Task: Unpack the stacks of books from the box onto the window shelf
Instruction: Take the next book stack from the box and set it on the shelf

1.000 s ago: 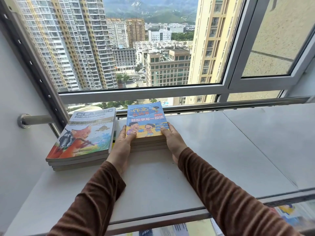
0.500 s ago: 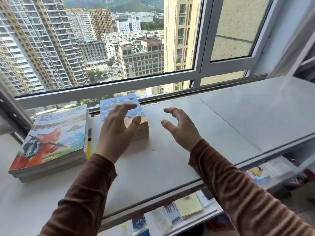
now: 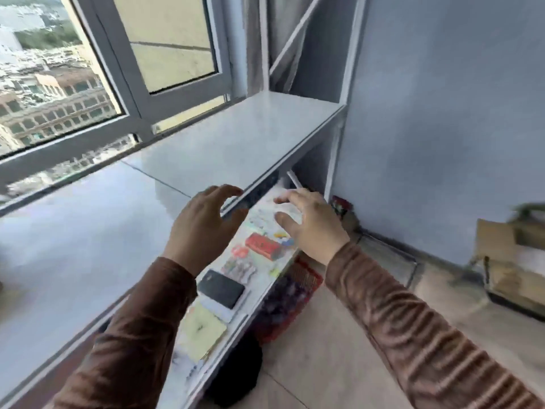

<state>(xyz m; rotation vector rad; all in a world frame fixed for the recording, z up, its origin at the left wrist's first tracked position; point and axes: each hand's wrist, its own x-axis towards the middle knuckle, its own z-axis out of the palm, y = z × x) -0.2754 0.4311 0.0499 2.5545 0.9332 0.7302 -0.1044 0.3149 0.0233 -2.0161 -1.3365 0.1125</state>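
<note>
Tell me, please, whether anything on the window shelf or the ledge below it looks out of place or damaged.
Nothing stands out. The window shelf looks intact, and the small items on the lower ledge lie flat. Motion blur hides fine detail.

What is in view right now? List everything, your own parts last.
window shelf: one, pale grey, under the window, nothing on the visible part
lower shelf: one, white, beneath it, cluttered
red case: one, on lower shelf
black wallet: one, on lower shelf
yellow pad: one, near end of lower shelf
cardboard box: one, brown, floor, far right
left hand: open, empty
right hand: open, empty
</note>
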